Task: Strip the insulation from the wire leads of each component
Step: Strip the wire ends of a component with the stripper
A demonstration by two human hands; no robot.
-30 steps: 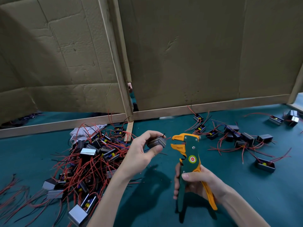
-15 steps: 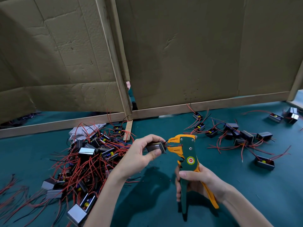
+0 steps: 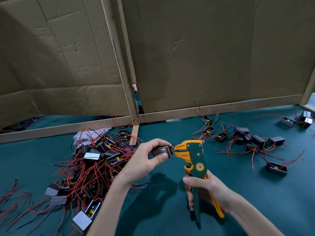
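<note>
Above a green bench [image 3: 255, 193], a left hand [image 3: 144, 160] pinches a small metal-cased component [image 3: 161, 151] between thumb and curled fingers. Its long axis is level and its red wire lead [image 3: 174, 151] points right into the orange head of a wire stripper [image 3: 194, 160]. The stripper stands nearly upright, head turned left, and a right hand [image 3: 204, 189] curls round its spread handles. A tangled heap of components [image 3: 88, 164] lies to the left.
</note>
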